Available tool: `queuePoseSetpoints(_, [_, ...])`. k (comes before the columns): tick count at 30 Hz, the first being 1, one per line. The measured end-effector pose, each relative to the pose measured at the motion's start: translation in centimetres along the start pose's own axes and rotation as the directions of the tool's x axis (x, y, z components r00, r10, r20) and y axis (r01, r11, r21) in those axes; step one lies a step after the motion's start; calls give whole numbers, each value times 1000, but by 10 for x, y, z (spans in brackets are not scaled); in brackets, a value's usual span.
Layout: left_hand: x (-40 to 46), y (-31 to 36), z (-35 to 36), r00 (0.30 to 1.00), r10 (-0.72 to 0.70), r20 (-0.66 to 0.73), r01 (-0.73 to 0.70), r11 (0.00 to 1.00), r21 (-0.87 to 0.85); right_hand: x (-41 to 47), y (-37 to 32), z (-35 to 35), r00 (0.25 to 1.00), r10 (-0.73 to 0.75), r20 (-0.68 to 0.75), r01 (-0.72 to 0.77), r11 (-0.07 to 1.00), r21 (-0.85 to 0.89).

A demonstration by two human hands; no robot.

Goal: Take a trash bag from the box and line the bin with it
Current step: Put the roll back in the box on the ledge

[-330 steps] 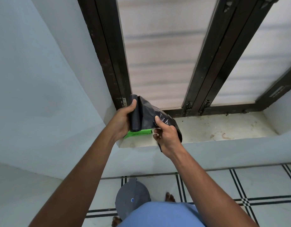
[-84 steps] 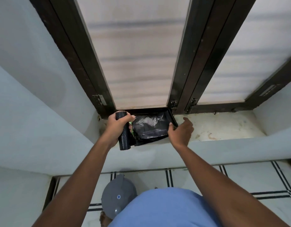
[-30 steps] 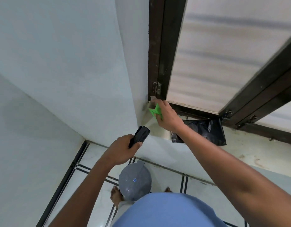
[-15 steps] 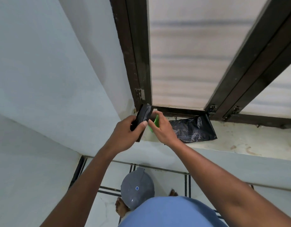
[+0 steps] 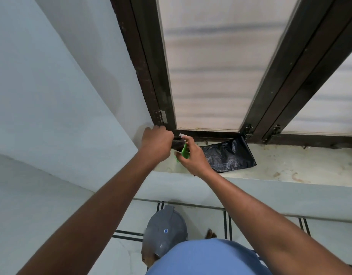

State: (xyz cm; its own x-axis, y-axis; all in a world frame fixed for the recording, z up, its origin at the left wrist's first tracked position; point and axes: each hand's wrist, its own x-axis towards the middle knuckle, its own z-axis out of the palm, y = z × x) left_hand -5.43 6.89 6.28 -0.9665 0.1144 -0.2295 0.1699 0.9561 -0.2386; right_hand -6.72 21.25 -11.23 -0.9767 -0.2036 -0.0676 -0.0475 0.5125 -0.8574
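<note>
My left hand (image 5: 158, 142) is closed around the black roll of trash bags (image 5: 178, 144), of which only a short dark end shows between my hands. My right hand (image 5: 192, 157) grips the green and white bag box (image 5: 184, 151) at the left end of the window sill, and the roll's end meets the box. One detached black trash bag (image 5: 228, 155) lies flat on the sill just right of my hands, against the window frame. The grey lidded bin (image 5: 165, 229) stands on the floor below, lid shut.
The pale stone sill (image 5: 290, 169) runs right under a dark-framed frosted window (image 5: 220, 66). A white wall (image 5: 52, 106) closes the left side. The floor has white tiles with black lines (image 5: 226, 221). A bare foot (image 5: 210, 234) and my blue shirt are at the bottom.
My left hand brought the roll up from below the sill to the box held in my right hand. The torn-off bag has stayed on the sill.
</note>
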Motion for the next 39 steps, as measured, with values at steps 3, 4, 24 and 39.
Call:
queuePoseSetpoints(3, [9, 3, 3, 996, 88, -6, -86, 981, 176, 0, -1, -3, 1000, -8, -3, 8, 1000, 13])
queuePoseSetpoints(4, [11, 4, 3, 992, 124, -14, -118, 968, 221, 0, -1, -3, 1000, -8, 5, 8, 1000, 22])
queuePoseSetpoints(24, [40, 2, 41, 988, -146, -47, 101, 848, -521, 4, -7, -4, 990, 134, -46, -131, 989, 69])
queuePoseSetpoints(39, [32, 5, 104, 875, -138, 463, 373, -417, -829, 3, -9, 8, 928, 341, -151, -237, 851, 469])
